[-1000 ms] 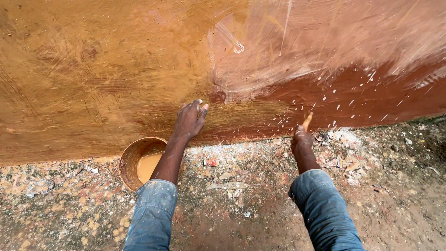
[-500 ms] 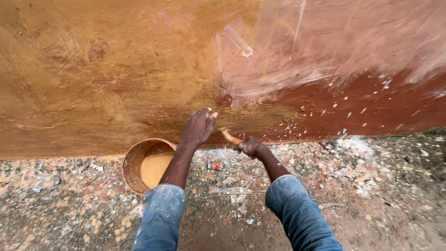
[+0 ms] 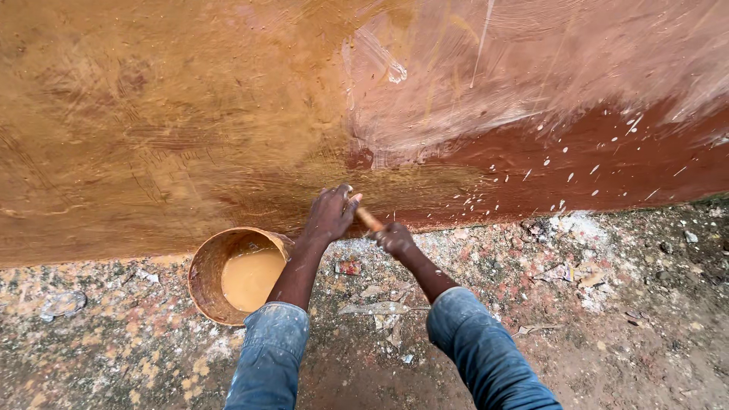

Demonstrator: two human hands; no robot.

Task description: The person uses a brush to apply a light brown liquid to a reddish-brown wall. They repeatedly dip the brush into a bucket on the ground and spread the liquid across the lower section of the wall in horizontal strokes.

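Painting was underway mid-frame: your right hand (image 3: pixel 395 238) gripped the brush (image 3: pixel 370 219), left hand (image 3: pixel 331 214) braced spread on the wall (image 3: pixel 152 114); bucket (image 3: pixel 205 266) lower left, reload next.

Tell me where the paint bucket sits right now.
In the head view, the bucket stands on the ground at the wall's foot, just beside the left hand.
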